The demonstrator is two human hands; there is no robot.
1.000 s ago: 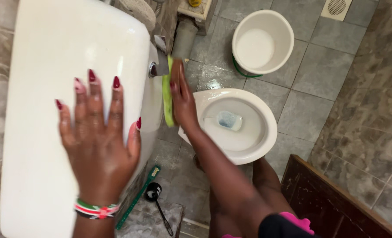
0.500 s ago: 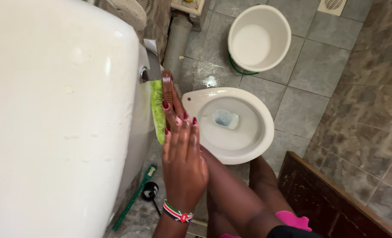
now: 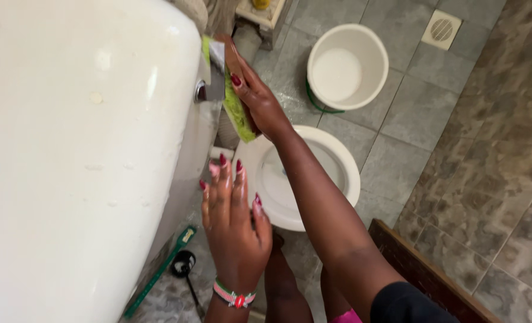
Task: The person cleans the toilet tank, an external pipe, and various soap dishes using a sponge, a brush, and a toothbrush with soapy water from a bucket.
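My right hand (image 3: pixel 255 98) presses a green scrubbing sponge (image 3: pixel 237 113) against the front face of a white toilet cistern (image 3: pixel 80 161), just beside the chrome flush lever (image 3: pixel 209 84). My left hand (image 3: pixel 233 218) hangs flat with fingers apart below it, near the cistern's front and above the toilet bowl (image 3: pixel 329 164), holding nothing. It wears a striped beaded bracelet at the wrist. My right forearm crosses over the bowl and hides part of it.
A white bucket (image 3: pixel 370 51) stands on the grey tiled floor beyond the bowl, a square floor drain (image 3: pixel 441 29) behind it. A green-handled brush (image 3: pixel 158 272) and a small black scoop (image 3: pixel 185 269) lie beside the cistern's base. A dark wooden board (image 3: pixel 433 278) leans at the lower right.
My right hand has slid the sponge up along the cistern front to the flush lever. My left hand came off the cistern lid and dropped to the front, then lowered a little.
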